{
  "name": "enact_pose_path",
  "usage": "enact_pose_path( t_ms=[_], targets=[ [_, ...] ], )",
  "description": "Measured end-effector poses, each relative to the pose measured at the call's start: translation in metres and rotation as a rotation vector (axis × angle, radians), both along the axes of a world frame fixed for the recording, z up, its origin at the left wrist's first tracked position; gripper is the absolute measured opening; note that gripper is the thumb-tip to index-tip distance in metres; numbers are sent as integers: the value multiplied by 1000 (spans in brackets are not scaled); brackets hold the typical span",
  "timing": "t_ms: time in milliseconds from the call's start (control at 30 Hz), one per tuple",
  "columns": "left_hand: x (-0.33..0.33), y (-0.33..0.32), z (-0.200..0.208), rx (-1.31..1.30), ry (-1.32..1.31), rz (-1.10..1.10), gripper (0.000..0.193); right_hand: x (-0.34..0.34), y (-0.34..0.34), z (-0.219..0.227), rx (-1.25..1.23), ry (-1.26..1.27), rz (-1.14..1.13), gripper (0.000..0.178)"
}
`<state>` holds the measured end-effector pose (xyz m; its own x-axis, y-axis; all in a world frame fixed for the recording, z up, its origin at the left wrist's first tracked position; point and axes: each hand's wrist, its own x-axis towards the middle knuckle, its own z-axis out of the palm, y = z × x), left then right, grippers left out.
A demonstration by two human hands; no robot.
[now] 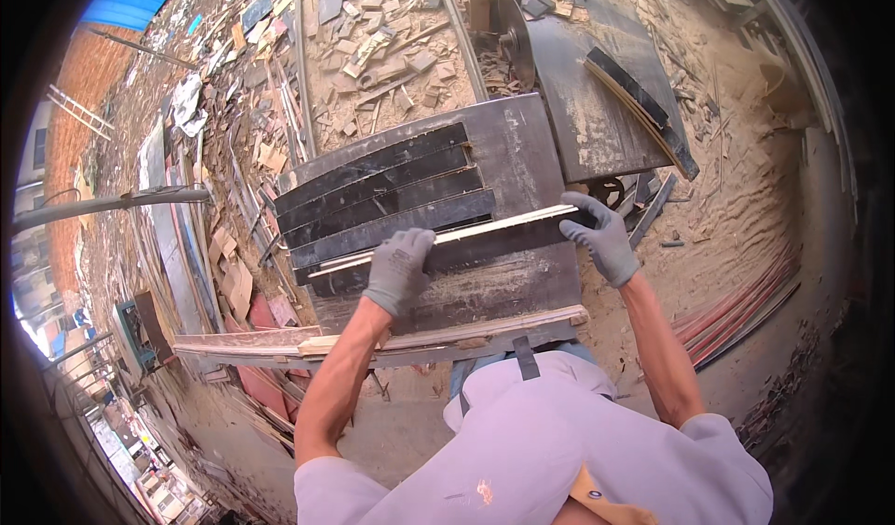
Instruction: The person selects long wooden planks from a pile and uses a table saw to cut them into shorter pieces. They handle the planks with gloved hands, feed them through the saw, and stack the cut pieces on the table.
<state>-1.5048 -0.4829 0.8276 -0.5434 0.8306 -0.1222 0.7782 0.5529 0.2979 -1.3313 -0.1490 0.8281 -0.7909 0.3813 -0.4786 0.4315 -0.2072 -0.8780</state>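
Observation:
A long, narrow black board with a pale raw edge lies across the worktable, tilted so its edge faces up. My left hand, in a grey glove, is closed over the board toward its left end. At the right end, my right hand, also gloved, grips the board between thumb and fingers. Just beyond it, several black board strips lie side by side on the table, their long edges roughly parallel. The left hand's fingertips are partly hidden.
A round saw blade stands upright past the table's far right corner. Beside it, a second tabletop carries more dark strips. A wooden rail runs along the near edge. Wood offcuts litter the sawdust-covered ground.

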Motion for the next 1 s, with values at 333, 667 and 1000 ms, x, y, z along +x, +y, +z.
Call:
enact_pose_path(
  t_ms=[333, 667, 1000],
  targets=[
    [-279, 11, -21, -233, -91, 170, 55, -298, -20, -98, 279, 3, -11, 64],
    [-291, -23, -119, -58, -401, 186, 44, -271, -17, -133, 477, -127, 205, 60],
    [-244, 2, -84, 45, 57, 284, 53, -100, 295, -98, 1155, -847, 181, 125]
  ],
)
